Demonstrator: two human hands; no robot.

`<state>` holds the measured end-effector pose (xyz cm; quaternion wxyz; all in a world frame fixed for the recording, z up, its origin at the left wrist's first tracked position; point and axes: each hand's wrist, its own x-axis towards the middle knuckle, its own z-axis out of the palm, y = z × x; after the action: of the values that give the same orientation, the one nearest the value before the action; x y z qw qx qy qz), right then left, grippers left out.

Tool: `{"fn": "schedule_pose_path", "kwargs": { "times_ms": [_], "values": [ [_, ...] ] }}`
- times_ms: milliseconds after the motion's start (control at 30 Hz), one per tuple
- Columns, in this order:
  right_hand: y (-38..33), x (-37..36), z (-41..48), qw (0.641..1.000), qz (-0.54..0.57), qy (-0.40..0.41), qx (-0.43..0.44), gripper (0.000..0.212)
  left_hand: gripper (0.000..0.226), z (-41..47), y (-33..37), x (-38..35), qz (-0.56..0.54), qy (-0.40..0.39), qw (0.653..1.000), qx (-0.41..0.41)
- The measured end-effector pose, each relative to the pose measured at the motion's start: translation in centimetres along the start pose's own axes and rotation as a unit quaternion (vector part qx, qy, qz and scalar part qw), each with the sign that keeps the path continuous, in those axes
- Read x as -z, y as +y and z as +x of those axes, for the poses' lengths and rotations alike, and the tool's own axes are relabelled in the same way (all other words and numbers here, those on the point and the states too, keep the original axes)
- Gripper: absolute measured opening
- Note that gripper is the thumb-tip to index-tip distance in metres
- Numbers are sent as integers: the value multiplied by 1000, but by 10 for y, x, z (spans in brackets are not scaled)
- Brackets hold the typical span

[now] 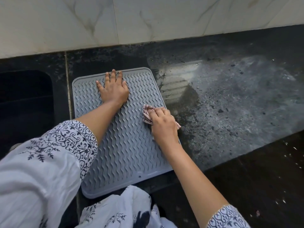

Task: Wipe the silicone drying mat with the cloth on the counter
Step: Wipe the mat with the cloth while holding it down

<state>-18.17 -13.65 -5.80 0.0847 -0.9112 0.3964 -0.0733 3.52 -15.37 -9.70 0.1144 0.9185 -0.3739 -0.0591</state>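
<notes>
A grey silicone drying mat (128, 152) with wavy ridges lies flat on the black stone counter (238, 104). My left hand (113, 89) rests palm down, fingers spread, on the mat's far part, holding nothing. My right hand (162, 124) is at the mat's right edge, closed on a bunched pink patterned cloth (146, 116) that presses on the mat. Part of the cloth pokes out to the right of the hand; the rest is hidden under it.
A dark sink basin (24, 99) sits to the left of the mat. A damp, smeared patch (181, 83) marks the counter right of the mat. A marble-tiled wall (148, 20) backs the counter. The counter's front edge runs diagonally at lower right.
</notes>
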Motion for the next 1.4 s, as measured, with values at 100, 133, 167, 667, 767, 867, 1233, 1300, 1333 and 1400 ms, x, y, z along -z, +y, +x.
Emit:
{"fn": "schedule_pose_path", "kwargs": {
  "times_ms": [100, 133, 167, 667, 767, 867, 1233, 1300, 1333, 1400],
  "values": [
    [12, 12, -70, 999, 3, -14, 31, 43, 55, 0, -1, 2, -4, -10, 1000, -2],
    [15, 19, -91, 999, 4, -34, 36, 45, 55, -1, -1, 2, -3, -10, 1000, -4],
    [16, 27, -107, 997, 5, -65, 39, 46, 56, -1, -1, 2, -2, -9, 1000, -6],
    [6, 12, -91, 999, 15, -39, 28, 47, 58, 0, -1, 4, 15, -41, 999, -13],
    [11, 28, -140, 996, 12, -78, 38, 47, 58, 1, 0, 4, 17, -37, 999, -8],
    [13, 43, -130, 991, -12, -123, 43, 41, 57, 1, -1, 3, 17, -37, 999, -5],
    [7, 7, -57, 998, 28, -40, 28, 42, 58, 3, -2, -1, 15, -20, 1000, -8],
    [12, 17, -89, 997, 21, -51, 47, 45, 58, 3, -2, 0, 11, -19, 1000, -9],
    [14, 21, -106, 997, 21, -55, 49, 46, 58, 3, -2, -1, 10, -18, 1000, -10],
    [18, 29, -133, 996, 13, -65, 62, 45, 58, 3, -2, -1, 9, -15, 1000, -11]
  ]
}}
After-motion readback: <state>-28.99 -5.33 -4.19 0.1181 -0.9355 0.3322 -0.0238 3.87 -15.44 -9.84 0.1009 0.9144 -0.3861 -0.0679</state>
